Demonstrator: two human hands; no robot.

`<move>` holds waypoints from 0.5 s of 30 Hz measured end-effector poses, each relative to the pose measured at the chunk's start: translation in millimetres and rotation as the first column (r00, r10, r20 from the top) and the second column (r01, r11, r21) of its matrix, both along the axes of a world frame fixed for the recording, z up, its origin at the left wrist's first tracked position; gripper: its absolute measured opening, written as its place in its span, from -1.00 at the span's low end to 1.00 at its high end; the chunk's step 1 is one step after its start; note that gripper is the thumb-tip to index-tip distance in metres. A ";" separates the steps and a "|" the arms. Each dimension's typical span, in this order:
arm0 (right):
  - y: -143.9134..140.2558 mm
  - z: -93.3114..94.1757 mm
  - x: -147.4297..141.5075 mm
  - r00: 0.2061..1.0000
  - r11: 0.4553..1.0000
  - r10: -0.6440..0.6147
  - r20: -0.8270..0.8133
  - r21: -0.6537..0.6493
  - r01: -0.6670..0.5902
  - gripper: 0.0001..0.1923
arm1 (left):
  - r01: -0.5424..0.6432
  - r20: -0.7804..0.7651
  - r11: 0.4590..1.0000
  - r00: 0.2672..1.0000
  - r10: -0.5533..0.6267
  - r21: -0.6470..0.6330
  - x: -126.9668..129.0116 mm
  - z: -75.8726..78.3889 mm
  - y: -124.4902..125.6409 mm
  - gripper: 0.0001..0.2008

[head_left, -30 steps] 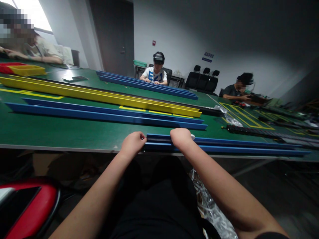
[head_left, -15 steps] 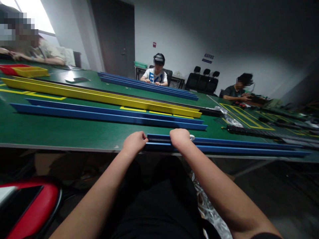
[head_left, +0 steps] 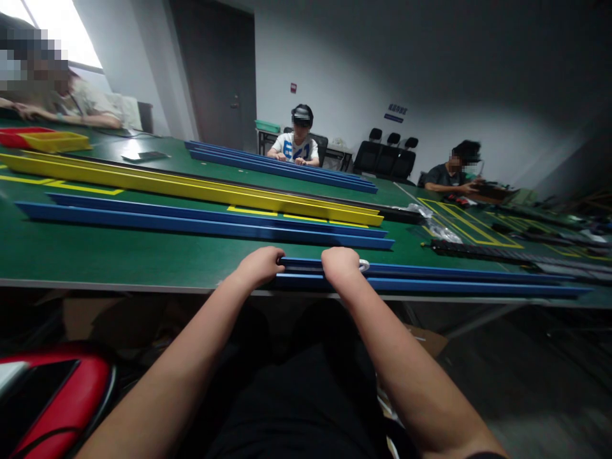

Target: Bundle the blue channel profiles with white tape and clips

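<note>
Head view, listed from near to far.

Red padded seat [head_left: 57, 398], glossy with a black edge, lower left beside the person's dark-clothed lap.

Left hand [head_left: 258, 266]: curled into a loose fist at the left end of the blue channel rail [head_left: 454, 280], fingers touching its end; whether the grip actually closes on the rail cannot be told.

Right hand [head_left: 339, 264]: knuckles up, fingers wrapped down over the same rail, grip closed on it just right of the left hand. A small white piece [head_left: 364, 265] peeks out past its fingers; its shape is unclear.

Blue channel rail: long, narrow, smooth and straight-edged, lying along the near edge of the bench [head_left: 119, 255] and running far off to the right.

Bench: flat green matte top with a pale edge band and yellow taped outlines.

Second blue rail pair [head_left: 191, 220]: parallel, further back.

Yellow rail [head_left: 191, 186]: long box-like profile, behind those.

Black strip [head_left: 482, 252]: right of centre, with a crumpled clear plastic bag [head_left: 440, 231] near it.

Third blue rail set [head_left: 282, 167]: far side, before a seated person.

Red and yellow bins [head_left: 43, 139]: far left.
</note>
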State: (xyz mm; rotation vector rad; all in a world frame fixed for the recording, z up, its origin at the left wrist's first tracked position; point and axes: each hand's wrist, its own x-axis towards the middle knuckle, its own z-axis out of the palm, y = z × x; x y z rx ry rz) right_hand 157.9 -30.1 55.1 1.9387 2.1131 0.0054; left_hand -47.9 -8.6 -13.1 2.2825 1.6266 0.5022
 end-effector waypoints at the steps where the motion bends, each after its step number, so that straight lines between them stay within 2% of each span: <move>1: 0.0 -0.7 -0.1 1.000 1.000 -0.009 0.009 0.021 0.009 -0.69 | 0.014 -0.004 1.000 1.000 -0.014 0.005 1.6 -0.1 2.2 -0.76; 5: -0.6 -3.4 -0.9 1.000 0.999 -0.028 0.003 0.045 0.028 -0.70 | 0.097 -0.095 0.995 0.991 -0.097 0.000 7.0 3.7 11.9 -0.79; 10: -0.4 -5.4 -1.5 0.999 0.997 -0.047 -0.019 0.053 0.048 -0.69 | 0.228 -0.224 0.973 0.947 -0.229 -0.029 16.0 20.2 22.3 -0.76; 13: 0.1 -5.3 -1.6 0.998 0.998 -0.052 -0.025 0.030 0.053 -0.68 | 0.270 -0.286 0.962 0.920 -0.268 -0.032 30.6 27.3 24.6 -0.68; 15: 0.1 -4.8 -1.9 0.998 0.998 -0.059 -0.026 0.021 0.060 -0.68 | 0.274 -0.341 0.961 0.901 -0.270 -0.036 44.3 29.6 23.6 -0.72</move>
